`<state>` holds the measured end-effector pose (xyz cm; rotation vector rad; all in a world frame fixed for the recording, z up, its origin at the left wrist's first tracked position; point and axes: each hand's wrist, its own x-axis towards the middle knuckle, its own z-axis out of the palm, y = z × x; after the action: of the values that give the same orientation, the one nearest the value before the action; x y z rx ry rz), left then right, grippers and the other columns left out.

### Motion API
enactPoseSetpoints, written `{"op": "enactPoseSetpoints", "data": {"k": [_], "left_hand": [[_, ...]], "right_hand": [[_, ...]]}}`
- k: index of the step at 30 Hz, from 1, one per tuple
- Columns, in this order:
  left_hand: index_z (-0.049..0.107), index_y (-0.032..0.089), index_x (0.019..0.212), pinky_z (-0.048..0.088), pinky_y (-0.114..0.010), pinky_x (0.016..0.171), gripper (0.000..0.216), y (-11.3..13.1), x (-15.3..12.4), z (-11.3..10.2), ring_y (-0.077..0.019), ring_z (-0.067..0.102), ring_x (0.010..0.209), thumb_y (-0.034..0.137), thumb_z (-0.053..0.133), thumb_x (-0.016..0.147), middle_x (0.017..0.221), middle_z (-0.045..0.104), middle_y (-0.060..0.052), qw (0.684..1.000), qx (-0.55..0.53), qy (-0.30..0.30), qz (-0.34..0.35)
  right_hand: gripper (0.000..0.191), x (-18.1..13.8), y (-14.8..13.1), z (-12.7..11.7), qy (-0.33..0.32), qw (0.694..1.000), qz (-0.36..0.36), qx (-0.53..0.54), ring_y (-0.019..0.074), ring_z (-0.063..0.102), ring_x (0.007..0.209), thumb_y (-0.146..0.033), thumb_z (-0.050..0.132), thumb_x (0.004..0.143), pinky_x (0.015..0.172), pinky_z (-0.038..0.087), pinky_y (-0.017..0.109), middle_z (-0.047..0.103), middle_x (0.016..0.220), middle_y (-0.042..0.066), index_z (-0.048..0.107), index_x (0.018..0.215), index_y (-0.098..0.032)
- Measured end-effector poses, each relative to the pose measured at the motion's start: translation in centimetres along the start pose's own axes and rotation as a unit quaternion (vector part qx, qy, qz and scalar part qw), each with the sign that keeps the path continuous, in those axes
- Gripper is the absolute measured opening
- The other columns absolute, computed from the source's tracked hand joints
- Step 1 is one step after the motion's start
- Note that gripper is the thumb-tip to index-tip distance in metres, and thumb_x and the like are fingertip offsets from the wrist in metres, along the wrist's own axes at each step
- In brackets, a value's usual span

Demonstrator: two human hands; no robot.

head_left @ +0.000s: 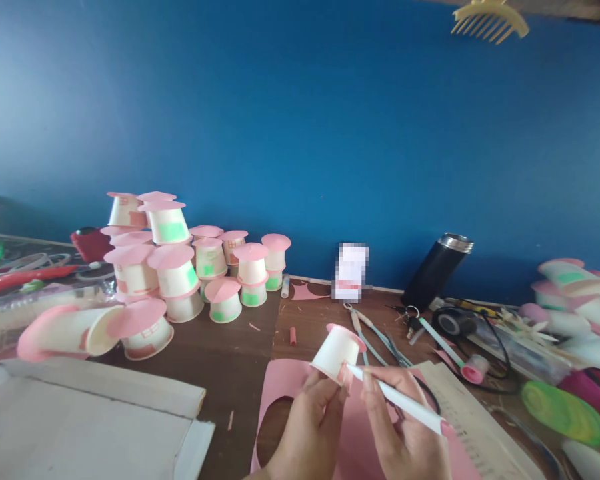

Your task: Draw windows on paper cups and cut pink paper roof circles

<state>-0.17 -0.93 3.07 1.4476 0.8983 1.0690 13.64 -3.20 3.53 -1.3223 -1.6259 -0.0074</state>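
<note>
My left hand (314,415) grips a small white paper cup (336,352) turned upside down, with a pink paper disc on its base. My right hand (397,427) is closed around a white pen (400,402), and the pen's tip touches the cup's side near its rim. Both hands hover over a pink paper sheet (280,393) with a round hole cut out of it, lying on the dark wooden table.
Many finished cups with pink tops (180,267) are stacked at the back left. A cardboard box lid (90,413) lies at front left. Scissors (375,337), keys, a black flask (433,270), a tape roll (447,322) and more cups (575,293) sit to the right.
</note>
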Motion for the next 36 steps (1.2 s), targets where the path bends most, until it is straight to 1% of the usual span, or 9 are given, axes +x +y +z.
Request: {"op": "enactPoseSetpoints", "data": {"k": [5, 10, 15, 20, 24, 26, 28, 32, 36], "left_hand": [[0.07, 0.018, 0.084, 0.044, -0.033, 0.095, 0.041, 0.0, -0.1, 0.0, -0.025, 0.057, 0.105, 0.045, 0.042, 0.096, 0.115, 0.064, -0.013, 1.0, -0.009, -0.01, 0.014], [0.069, 0.017, 0.074, 0.046, -0.033, 0.087, 0.045, -0.2, -0.1, 0.2, -0.0227, 0.058, 0.089, 0.047, 0.042, 0.095, 0.096, 0.066, -0.012, 1.0, 0.012, 0.016, 0.02], [0.071, 0.019, 0.079, 0.045, -0.033, 0.089, 0.041, -0.4, -0.1, 0.3, -0.0239, 0.058, 0.096, 0.046, 0.044, 0.094, 0.109, 0.066, -0.012, 0.999, 0.0, 0.035, 0.005], [0.07, 0.018, 0.076, 0.044, -0.034, 0.091, 0.041, -0.5, 0.0, 0.2, -0.0238, 0.058, 0.092, 0.049, 0.048, 0.092, 0.102, 0.066, -0.011, 0.999, -0.002, 0.051, 0.011], [0.067, 0.017, 0.073, 0.045, -0.033, 0.084, 0.042, -0.2, 0.1, 0.2, -0.0229, 0.056, 0.088, 0.052, 0.051, 0.089, 0.093, 0.064, -0.01, 0.997, -0.047, 0.061, -0.02], [0.067, 0.016, 0.076, 0.045, -0.032, 0.083, 0.041, -0.1, 0.1, 0.1, -0.0229, 0.055, 0.088, 0.054, 0.053, 0.088, 0.089, 0.064, -0.008, 0.992, -0.109, 0.05, -0.038], [0.067, 0.016, 0.079, 0.044, -0.031, 0.083, 0.041, -0.1, 0.1, 0.0, -0.0228, 0.055, 0.089, 0.055, 0.056, 0.086, 0.083, 0.064, -0.006, 0.99, -0.127, 0.036, -0.056], [0.068, 0.017, 0.084, 0.043, -0.03, 0.084, 0.041, -0.3, 0.0, -0.5, -0.0219, 0.055, 0.089, 0.056, 0.056, 0.086, 0.086, 0.065, -0.005, 0.99, -0.108, 0.028, -0.082], [0.071, 0.018, 0.087, 0.042, -0.03, 0.085, 0.042, -0.5, 0.0, -0.7, -0.0225, 0.055, 0.091, 0.056, 0.054, 0.087, 0.089, 0.067, -0.005, 0.994, -0.075, 0.017, -0.08]], "right_hand": [[0.01, -0.1, -0.2, -0.1, 0.0, 1.0, 0.005, 0.003, 0.0171, 0.066, 0.067, -0.029, 0.053, 0.094, 0.06, 0.054, 0.024, 0.067, 0.076, 0.002, 0.061, 0.095, -0.023], [0.012, -0.1, 0.1, -0.1, 0.0, 1.0, 0.003, -0.016, 0.018, 0.066, 0.066, -0.033, 0.052, 0.094, 0.06, 0.054, 0.025, 0.066, 0.074, 0.002, 0.06, 0.094, -0.023], [0.019, 0.0, 0.9, -0.2, 0.002, 1.0, -0.002, -0.029, 0.0197, 0.066, 0.064, -0.042, 0.053, 0.092, 0.052, 0.052, 0.025, 0.068, 0.074, 0.004, 0.061, 0.093, -0.024], [0.026, -0.1, 1.1, -0.3, -0.004, 0.999, 0.019, -0.043, 0.0212, 0.065, 0.062, -0.048, 0.052, 0.091, 0.048, 0.05, 0.026, 0.068, 0.074, 0.006, 0.062, 0.092, -0.024], [0.022, -0.2, 0.8, -0.3, 0.003, 0.999, 0.013, -0.05, 0.019, 0.063, 0.06, -0.043, 0.052, 0.092, 0.048, 0.049, 0.025, 0.067, 0.073, 0.005, 0.062, 0.092, -0.023], [0.019, -0.2, 0.4, -0.3, 0.006, 0.999, 0.015, -0.048, 0.0184, 0.063, 0.061, -0.038, 0.052, 0.093, 0.052, 0.05, 0.025, 0.065, 0.072, 0.004, 0.062, 0.092, -0.022], [0.016, -0.2, 0.1, -0.2, 0.01, 0.999, 0.015, -0.033, 0.0183, 0.063, 0.062, -0.035, 0.052, 0.094, 0.053, 0.05, 0.025, 0.064, 0.071, 0.003, 0.061, 0.092, -0.022], [0.014, -0.1, -0.1, -0.1, 0.02, 0.999, 0.02, -0.021, 0.0168, 0.061, 0.059, -0.032, 0.052, 0.094, 0.055, 0.051, 0.025, 0.062, 0.07, 0.001, 0.06, 0.094, -0.021], [0.012, -0.1, 0.0, -0.2, 0.031, 0.999, 0.014, -0.009, 0.0172, 0.062, 0.063, -0.03, 0.053, 0.094, 0.057, 0.052, 0.025, 0.064, 0.072, 0.002, 0.06, 0.095, -0.021]]}}
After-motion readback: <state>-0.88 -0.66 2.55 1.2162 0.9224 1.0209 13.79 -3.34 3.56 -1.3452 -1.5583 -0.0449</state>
